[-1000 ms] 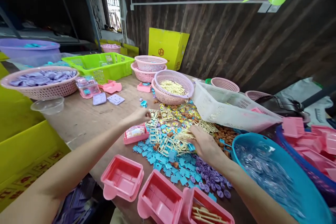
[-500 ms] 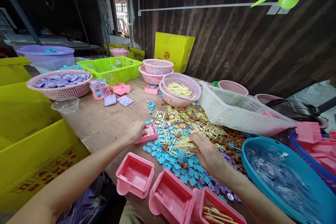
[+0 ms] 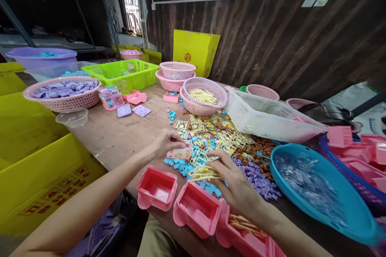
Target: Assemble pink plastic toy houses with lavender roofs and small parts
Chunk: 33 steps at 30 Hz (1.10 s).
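Note:
My left hand (image 3: 161, 144) is closed at the fingertips on a small pale-pink box (image 3: 180, 153) above the heap of parts. The box is tipped, and its contents are hard to make out. My right hand (image 3: 233, 174) grips a loose bundle of thin cream plastic sticks (image 3: 202, 173), their ends pointing left. Below the hands, near the table edge, stand open pink trays: one (image 3: 157, 188) on the left and another (image 3: 196, 211) in the middle. A third pink tray (image 3: 222, 225), partly hidden by my right forearm, has more cream sticks (image 3: 245, 225) in it.
Loose blue pieces (image 3: 176, 165), cream part frames (image 3: 235, 140), brown pieces (image 3: 262, 154) and purple pieces (image 3: 259, 178) cover the table's middle. A teal basin (image 3: 301, 204) of clear packets stands right. Behind are stacked baskets (image 3: 200, 108), a white crate (image 3: 268, 122) and a green crate (image 3: 123, 82).
My left hand has moved right with the small pink box, now tipped. My right hand, with the sticks, has come down and nearer, over the pink trays. The view has shifted slightly.

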### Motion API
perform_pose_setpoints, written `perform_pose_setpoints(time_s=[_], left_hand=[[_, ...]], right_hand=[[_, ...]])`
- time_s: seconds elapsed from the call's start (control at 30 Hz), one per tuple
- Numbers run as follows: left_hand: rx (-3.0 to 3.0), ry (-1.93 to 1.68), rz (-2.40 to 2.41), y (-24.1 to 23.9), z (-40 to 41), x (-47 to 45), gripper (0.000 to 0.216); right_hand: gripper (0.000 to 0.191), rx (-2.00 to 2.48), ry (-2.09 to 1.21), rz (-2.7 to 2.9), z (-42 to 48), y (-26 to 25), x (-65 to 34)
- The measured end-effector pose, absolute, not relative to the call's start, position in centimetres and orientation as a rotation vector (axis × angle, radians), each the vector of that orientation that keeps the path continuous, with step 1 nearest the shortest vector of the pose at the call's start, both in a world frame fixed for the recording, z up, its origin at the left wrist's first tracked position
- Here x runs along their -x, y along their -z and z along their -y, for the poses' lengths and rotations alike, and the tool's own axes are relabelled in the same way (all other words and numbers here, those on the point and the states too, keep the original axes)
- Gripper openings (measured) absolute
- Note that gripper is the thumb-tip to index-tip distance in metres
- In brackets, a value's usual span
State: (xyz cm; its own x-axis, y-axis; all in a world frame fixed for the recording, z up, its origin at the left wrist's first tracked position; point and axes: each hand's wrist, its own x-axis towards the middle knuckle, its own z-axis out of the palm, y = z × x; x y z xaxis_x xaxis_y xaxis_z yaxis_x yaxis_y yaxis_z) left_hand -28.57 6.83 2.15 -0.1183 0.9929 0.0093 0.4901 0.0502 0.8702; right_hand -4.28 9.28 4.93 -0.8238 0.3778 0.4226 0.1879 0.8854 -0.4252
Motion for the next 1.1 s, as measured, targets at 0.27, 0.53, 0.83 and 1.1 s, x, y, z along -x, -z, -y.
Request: perform_pose_setpoints(time_s=[0.27, 0.53, 0.83, 1.1], left_hand=[[-1.507, -0.965, -1.285, -4.5, -1.8, 23.0, 0.029], [-2.152, -0.546, -1.436, 0.3, 1.2, 22.8, 0.117], [-2.373, -0.543, -1.551, 1.5, 1.6, 21.9, 0.124], [-2.338, -0.646, -1.598, 1.7, 2.0, 21.5, 0.111]], right_hand=[[0.016, 0.645, -0.822, 2.590, -6.0, -4.8, 3.5], [0.048, 0.797, -0.697, 2.543, -4.6, -0.9, 3.0], [0.023, 1.095, -0.178, 2.969, -2.1, -0.5, 5.5], [0.056, 1.052, -0.119, 2.956, -1.7, 1.5, 4.7]])
